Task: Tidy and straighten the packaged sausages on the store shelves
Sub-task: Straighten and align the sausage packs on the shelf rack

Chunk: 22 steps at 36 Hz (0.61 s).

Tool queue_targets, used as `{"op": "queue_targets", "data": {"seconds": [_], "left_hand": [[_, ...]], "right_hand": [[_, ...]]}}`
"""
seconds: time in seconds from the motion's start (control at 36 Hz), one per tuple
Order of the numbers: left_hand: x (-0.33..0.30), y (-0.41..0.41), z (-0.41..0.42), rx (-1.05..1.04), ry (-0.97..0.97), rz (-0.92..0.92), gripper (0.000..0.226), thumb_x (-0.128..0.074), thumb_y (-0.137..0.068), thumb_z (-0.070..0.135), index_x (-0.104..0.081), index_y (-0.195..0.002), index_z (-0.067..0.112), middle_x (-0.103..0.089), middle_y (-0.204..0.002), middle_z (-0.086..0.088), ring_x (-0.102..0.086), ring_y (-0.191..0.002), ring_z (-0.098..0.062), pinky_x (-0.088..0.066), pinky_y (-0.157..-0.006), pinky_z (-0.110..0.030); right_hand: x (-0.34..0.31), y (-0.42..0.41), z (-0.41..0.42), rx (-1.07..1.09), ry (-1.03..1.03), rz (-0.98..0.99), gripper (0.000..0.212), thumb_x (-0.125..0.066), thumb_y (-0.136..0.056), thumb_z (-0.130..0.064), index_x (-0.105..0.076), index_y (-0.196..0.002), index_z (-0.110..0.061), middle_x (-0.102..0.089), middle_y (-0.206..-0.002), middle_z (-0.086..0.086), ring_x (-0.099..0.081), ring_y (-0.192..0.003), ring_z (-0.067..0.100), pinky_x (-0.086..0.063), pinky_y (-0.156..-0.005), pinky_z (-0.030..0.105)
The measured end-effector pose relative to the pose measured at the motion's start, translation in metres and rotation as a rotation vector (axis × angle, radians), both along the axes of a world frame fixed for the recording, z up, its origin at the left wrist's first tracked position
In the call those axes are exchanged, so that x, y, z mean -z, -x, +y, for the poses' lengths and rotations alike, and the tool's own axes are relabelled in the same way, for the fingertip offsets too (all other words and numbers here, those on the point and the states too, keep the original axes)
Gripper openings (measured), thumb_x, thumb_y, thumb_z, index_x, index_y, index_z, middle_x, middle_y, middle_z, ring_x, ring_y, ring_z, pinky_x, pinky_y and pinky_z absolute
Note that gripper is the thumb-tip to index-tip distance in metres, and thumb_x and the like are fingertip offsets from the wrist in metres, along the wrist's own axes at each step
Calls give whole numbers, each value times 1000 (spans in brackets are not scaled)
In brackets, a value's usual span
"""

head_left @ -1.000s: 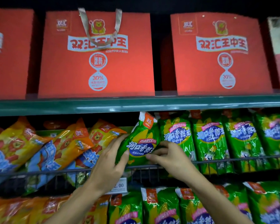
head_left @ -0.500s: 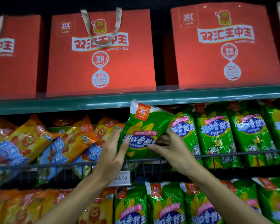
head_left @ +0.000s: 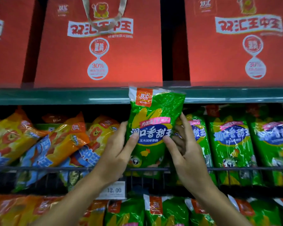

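A green sausage pack (head_left: 153, 115) with a corn picture and blue label stands nearly upright at the middle shelf's front, its top reaching the shelf edge above. My left hand (head_left: 116, 154) grips its left side, thumb on the label. My right hand (head_left: 185, 150) grips its right side, fingers behind, thumb in front. To the right, green packs (head_left: 232, 144) stand upright in a row. On the left, orange-yellow packs (head_left: 55, 144) lie tilted and overlapping.
A black wire rail (head_left: 39, 168) fronts the middle shelf, with a price tag (head_left: 113, 190) reading 12.00. Red gift boxes (head_left: 98, 46) fill the green upper shelf (head_left: 55, 97). More green and orange packs (head_left: 162, 211) line the shelf below.
Both hands have lifted the green pack up and turned it from leaning left to nearly upright. The view has moved closer to the shelf.
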<state>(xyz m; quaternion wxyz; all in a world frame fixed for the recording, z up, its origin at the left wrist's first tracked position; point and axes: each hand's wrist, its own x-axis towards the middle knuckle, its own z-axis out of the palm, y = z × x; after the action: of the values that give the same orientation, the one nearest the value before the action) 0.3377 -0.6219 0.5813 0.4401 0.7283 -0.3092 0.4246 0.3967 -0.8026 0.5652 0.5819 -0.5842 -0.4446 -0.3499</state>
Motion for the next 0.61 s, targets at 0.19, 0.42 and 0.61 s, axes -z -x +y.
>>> {"op": "queue_targets", "data": {"seconds": [0.19,0.42,0.61], "left_hand": [[2,-1,-1,8,4,-21,31,-45,-104,30,-47,-135,36,-69,-120,12,-67,-111,-10,-58,-83,-24],[10,-12,11,-171,-50,-35,66,-46,-101,54,-13,-158,46,-39,-157,16,-41,-143,-10,-46,-110,-44],[11,-9,5,-126,-44,-64,61,-44,-105,39,-11,-153,58,-47,-147,22,-50,-133,-5,-55,-98,-32]], "right_hand": [[7,3,0,168,111,-39,71,-49,-98,-48,-4,-153,-58,-24,-161,-26,-39,-137,-9,-38,-115,27],[10,1,6,394,-35,-309,64,-58,-100,-17,-28,-157,-13,-22,-161,-4,-26,-150,11,-33,-119,31],[11,-2,6,483,30,-356,58,-58,-100,-16,-37,-153,-11,-32,-153,1,-30,-144,5,-23,-116,12]]}}
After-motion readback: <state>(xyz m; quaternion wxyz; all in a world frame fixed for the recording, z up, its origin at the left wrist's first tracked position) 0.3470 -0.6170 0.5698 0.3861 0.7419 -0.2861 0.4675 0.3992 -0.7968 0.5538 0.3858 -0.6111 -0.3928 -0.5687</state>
